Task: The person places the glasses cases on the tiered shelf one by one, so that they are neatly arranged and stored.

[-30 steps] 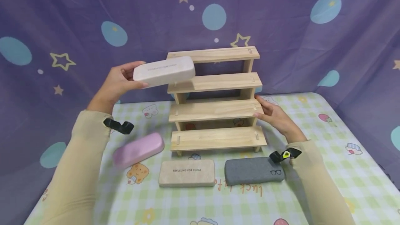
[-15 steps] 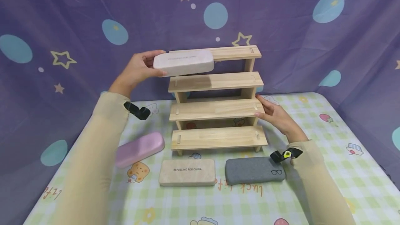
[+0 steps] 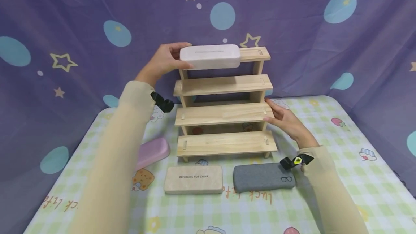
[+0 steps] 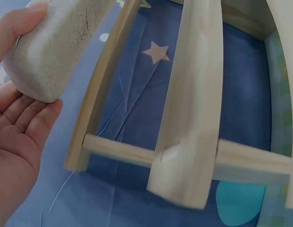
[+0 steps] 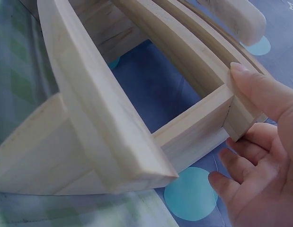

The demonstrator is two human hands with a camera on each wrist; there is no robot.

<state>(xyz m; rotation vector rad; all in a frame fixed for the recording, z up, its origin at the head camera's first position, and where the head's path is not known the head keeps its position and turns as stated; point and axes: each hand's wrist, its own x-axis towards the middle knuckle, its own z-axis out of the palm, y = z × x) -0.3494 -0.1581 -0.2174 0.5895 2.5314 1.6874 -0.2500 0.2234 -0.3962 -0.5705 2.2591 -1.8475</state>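
My left hand (image 3: 166,60) grips the left end of a whitish glasses case (image 3: 211,57), thumb in front and fingers behind, at the height of the top shelf. The left wrist view shows the case (image 4: 56,47) beside the wooden frame; whether it touches the top board cannot be told. With thumb and fingers, my right hand (image 3: 289,124) holds the right end of the third board down on the four-tier wooden rack (image 3: 224,115). In the right wrist view that hand (image 5: 264,137) has its thumb on top of a board's end and fingers below.
On the checkered cloth (image 3: 182,216) lie a beige case (image 3: 193,180) and a grey case (image 3: 260,178) in front of the rack. A pink case (image 3: 154,151) lies at the rack's left, partly hidden by my left sleeve. A purple curtain (image 3: 286,28) hangs behind.
My left hand has carried the whitish case to the right and up, from left of the rack to over the left part of its top shelf. My right hand stays on the rack.
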